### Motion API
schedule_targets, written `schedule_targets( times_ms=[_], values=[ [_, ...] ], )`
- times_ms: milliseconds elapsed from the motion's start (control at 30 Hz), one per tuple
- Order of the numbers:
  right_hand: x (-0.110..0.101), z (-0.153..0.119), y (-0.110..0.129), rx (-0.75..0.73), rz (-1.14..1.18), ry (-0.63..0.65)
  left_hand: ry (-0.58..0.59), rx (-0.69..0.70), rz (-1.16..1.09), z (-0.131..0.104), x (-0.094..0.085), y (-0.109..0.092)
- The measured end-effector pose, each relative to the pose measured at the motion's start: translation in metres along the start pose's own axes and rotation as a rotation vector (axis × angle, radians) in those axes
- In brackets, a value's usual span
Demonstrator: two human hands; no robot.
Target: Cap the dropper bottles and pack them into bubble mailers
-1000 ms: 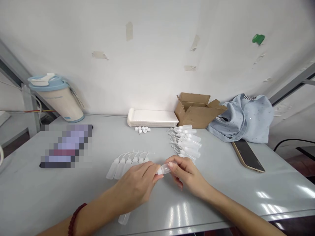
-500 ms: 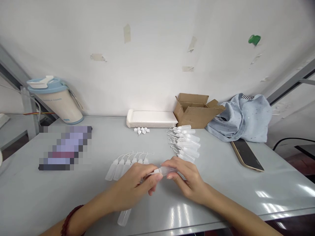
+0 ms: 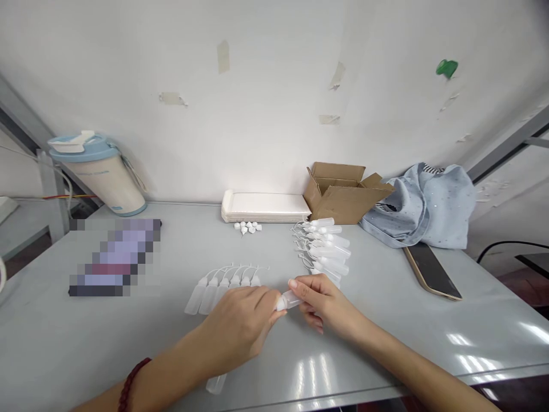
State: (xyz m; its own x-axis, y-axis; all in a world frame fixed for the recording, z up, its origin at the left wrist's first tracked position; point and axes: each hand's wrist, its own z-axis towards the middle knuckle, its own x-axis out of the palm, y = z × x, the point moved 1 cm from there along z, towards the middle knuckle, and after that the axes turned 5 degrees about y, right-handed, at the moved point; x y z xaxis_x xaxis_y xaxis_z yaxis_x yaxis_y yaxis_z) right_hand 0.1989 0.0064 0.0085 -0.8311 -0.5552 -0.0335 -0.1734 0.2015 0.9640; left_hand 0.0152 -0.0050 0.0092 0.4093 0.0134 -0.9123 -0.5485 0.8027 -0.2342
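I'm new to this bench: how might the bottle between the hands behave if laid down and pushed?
The bottle is probably light, being slim, translucent plastic. Its rounded body might roll, and its smooth surface may be slippery.

Looks like a workshop of some kind, judging by the grey worktop [image 3: 51, 343] between metal bars [image 3: 508, 143], tape scraps [image 3: 223, 56] on a white wall [image 3: 274, 131], matching plastic bottles [image 3: 329, 252] and an open cardboard box [image 3: 349, 205].
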Motion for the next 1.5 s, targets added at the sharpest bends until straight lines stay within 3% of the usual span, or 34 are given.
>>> schedule_targets(
  times_ms=[133,200,300,367,533,667,833,967,1100,1267,1333,1400,1500],
  values=[
    [0.001,-0.007,0.006,-0.252,-0.347,-0.144,0.160,-0.270,-0.457,0.007,-0.011,0.001],
    [0.001,-0.011,0.008,-0.399,-0.513,-0.184,0.231,-0.342,-0.620,0.009,-0.016,0.000],
    [0.002,-0.013,0.010,-0.561,-0.657,-0.178,0.260,-0.356,-0.708,0.009,-0.018,-0.001],
    [0.002,-0.013,0.010,-0.583,-0.686,-0.147,0.230,-0.291,-0.609,0.005,-0.015,-0.002],
    [0.003,-0.010,0.008,-0.381,-0.624,-0.109,0.077,-0.007,-0.079,-0.006,-0.002,-0.004],
    [0.003,-0.007,0.006,-0.200,-0.495,-0.079,0.016,0.147,0.205,-0.004,0.001,-0.005],
    [0.001,-0.002,0.003,0.054,-0.192,0.047,-0.037,0.233,0.333,-0.002,0.002,-0.005],
    [-0.001,0.001,0.002,0.083,0.018,0.089,-0.017,0.156,0.236,-0.002,0.005,0.001],
    [-0.013,-0.001,0.012,-0.101,-0.150,-0.085,-0.061,-0.038,0.013,0.001,0.000,0.014],
    [-0.054,-0.001,0.020,-0.403,-0.583,-0.708,-0.069,-0.368,-0.190,0.004,-0.010,0.031],
    [-0.073,0.003,0.016,-0.449,-0.694,-0.863,-0.075,-0.422,-0.233,0.004,-0.012,0.033],
    [-0.090,0.008,0.009,-0.457,-0.752,-0.941,-0.079,-0.441,-0.254,0.004,-0.013,0.034],
    [-0.109,0.017,-0.001,-0.441,-0.822,-0.947,-0.069,-0.448,-0.252,0.004,-0.012,0.035]
  ],
)
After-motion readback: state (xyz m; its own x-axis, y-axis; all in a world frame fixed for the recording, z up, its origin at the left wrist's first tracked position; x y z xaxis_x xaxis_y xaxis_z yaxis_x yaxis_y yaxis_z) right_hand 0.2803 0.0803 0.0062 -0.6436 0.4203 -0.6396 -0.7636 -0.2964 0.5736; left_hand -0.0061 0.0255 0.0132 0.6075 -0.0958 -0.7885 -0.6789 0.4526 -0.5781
